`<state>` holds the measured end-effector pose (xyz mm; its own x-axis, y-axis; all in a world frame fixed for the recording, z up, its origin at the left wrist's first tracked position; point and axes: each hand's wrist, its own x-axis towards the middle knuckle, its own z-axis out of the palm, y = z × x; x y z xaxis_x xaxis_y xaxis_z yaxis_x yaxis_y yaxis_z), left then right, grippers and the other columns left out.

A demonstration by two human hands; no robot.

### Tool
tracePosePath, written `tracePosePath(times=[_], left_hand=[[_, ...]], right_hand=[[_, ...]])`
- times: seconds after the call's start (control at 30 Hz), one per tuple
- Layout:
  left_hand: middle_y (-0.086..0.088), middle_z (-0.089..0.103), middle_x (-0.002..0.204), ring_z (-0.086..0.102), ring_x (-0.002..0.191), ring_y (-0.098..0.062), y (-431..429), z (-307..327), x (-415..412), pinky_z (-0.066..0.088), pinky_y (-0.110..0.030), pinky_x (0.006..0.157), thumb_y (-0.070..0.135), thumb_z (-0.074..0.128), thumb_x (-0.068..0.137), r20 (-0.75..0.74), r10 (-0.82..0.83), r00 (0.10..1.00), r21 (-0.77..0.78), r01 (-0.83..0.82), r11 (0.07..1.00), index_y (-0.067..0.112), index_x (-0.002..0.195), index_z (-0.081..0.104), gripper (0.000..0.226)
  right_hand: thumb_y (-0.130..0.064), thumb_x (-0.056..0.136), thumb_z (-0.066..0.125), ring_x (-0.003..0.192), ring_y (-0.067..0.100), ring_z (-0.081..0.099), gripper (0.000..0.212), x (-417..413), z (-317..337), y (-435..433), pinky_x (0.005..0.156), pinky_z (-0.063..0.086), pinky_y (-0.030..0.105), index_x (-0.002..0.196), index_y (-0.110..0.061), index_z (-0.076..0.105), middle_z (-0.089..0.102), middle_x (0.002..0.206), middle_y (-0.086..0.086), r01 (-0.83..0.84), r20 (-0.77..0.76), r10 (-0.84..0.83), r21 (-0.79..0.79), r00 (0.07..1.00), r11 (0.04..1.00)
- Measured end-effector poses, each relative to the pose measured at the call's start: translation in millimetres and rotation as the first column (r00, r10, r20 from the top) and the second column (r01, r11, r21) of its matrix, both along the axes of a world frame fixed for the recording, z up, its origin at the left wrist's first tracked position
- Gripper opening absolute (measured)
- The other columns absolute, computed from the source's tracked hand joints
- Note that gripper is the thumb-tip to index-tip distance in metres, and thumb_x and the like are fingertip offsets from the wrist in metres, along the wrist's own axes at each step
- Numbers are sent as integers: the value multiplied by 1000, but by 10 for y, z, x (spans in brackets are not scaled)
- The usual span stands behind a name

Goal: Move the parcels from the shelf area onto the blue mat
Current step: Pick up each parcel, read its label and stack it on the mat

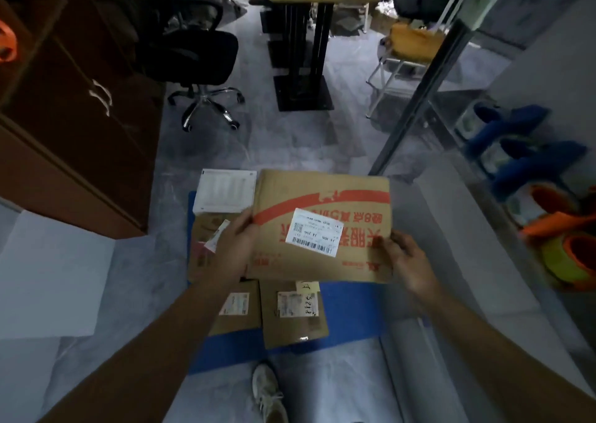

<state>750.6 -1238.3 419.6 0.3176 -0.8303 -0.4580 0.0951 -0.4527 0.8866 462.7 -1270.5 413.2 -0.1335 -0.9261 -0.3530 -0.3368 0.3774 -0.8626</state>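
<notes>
I hold a large brown cardboard parcel (322, 203) with red print and a white label over the blue mat (351, 313). My left hand (235, 245) grips its left edge, thumb on top. My right hand (408, 259) grips its near right corner. On the mat below lie a white parcel (224, 192) at the far end, a brown parcel (204, 245) partly hidden by my left hand, and two brown labelled parcels (237, 309) (293, 316) near me.
A dark wooden cabinet (74, 125) stands to the left, an office chair (200, 58) and a black table stand (303, 67) ahead. A glass-fronted shelf (529, 171) with blue and orange items is on the right. My shoe (269, 393) is by the mat's near edge.
</notes>
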Motion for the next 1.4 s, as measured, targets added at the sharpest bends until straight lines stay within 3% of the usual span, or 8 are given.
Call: tracePosePath(times=[0.4,0.53,0.6,0.73,1.03,1.13,1.27,1.4], left_hand=[[5,74,97,73,80,-9,-1415,-2504,85,60,-28,63,9,50,90,26,48,999,172,-52,984,19,124,60,37],[2,67,108,70,88,-12,-1634,-3244,-67,61,-31,71,15,53,93,64,81,995,261,-95,961,21,137,49,45],[10,62,98,66,74,-1,-1686,-3498,-146,53,-15,50,15,53,95,123,91,988,281,-123,952,25,136,48,42],[-3,57,126,61,97,-18,-1711,-3924,-171,56,-33,72,19,52,96,106,122,987,367,-153,918,22,146,41,52],[10,59,108,57,85,-2,-1725,-4149,-220,45,-19,57,28,60,92,181,105,978,352,-164,921,28,142,44,52],[5,65,114,63,93,-10,-1711,-3991,-318,53,-21,57,32,61,93,189,49,981,336,-112,935,30,130,54,38],[9,72,82,70,78,-11,-1688,-3605,-438,61,-35,66,20,62,91,194,33,980,308,-93,947,39,92,70,20],[-1,69,98,69,87,-21,-1675,-2838,-545,61,-45,74,12,59,93,178,-38,983,311,-20,950,29,121,58,33]], right_hand=[[-16,98,53,90,20,70,23,153,-2370,-1798,68,59,29,119,-9,62,70,111,7,-102,114,83,173,990,980],[-25,100,51,93,19,71,26,109,-3032,-2064,58,56,20,122,-16,62,72,109,4,-166,102,144,264,984,950],[-28,99,52,99,19,68,27,68,-3312,-2159,72,58,27,124,-20,60,70,113,2,-194,95,173,310,980,931],[-35,97,54,108,21,65,34,13,-3787,-2255,97,51,44,129,-26,58,66,121,1,-279,124,250,409,960,869],[-31,92,58,96,7,70,29,-2,-4107,-2218,76,53,25,119,-41,64,72,109,-10,-289,235,205,417,950,862],[-35,93,57,93,2,69,29,-45,-4014,-2153,70,49,16,118,-48,60,72,103,-16,-335,216,264,427,940,840],[-36,93,57,84,-6,64,45,-8,-3619,-2170,60,46,11,133,-50,42,63,103,-27,-413,164,380,414,910,811],[-12,98,47,63,-11,63,25,75,-2781,-2220,54,45,4,107,-29,62,70,71,-19,-511,156,487,320,859,798]])
